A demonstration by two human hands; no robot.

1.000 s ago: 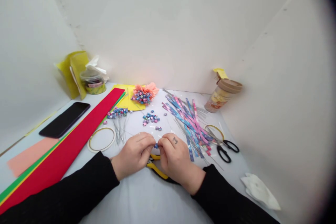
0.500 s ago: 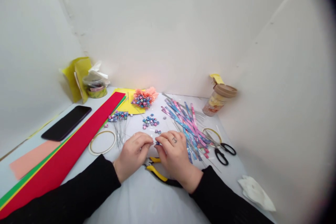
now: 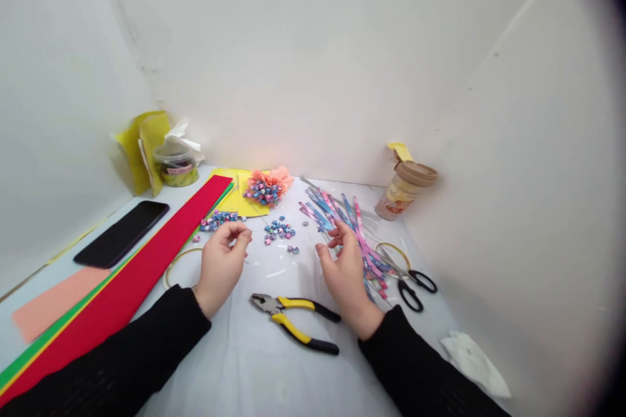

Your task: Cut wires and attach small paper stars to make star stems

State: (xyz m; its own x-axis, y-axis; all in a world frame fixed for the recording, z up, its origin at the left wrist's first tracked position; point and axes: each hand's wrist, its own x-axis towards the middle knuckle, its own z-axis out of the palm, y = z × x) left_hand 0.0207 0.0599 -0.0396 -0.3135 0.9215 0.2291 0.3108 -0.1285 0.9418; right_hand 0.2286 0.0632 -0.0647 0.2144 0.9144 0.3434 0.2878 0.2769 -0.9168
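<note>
My left hand (image 3: 222, 262) is lifted above the table, thumb and forefinger pinched together; what they hold is too small to make out. It hovers beside a bunch of thin wires tipped with small paper stars (image 3: 220, 218). My right hand (image 3: 345, 267) has its fingers spread, the fingertips at the edge of a pile of blue and pink paper strips (image 3: 355, 225). Yellow-handled pliers (image 3: 293, 320) lie on the table between my wrists. A scatter of small folded paper stars (image 3: 280, 229) lies just beyond both hands.
A red sheet (image 3: 122, 273) over green and yellow ones runs along the left, with a black phone (image 3: 122, 233) and a peach sheet (image 3: 53, 303) beside it. Black scissors (image 3: 413, 287), a tape ring (image 3: 398, 251), a lidded cup (image 3: 405, 190) and a tissue (image 3: 472, 361) lie right. White walls enclose the table.
My hands were pinched together over the pliers on a small blue star. They have parted: the left moved left and up, still pinched; the right opened and moved towards the strips. The pliers are uncovered.
</note>
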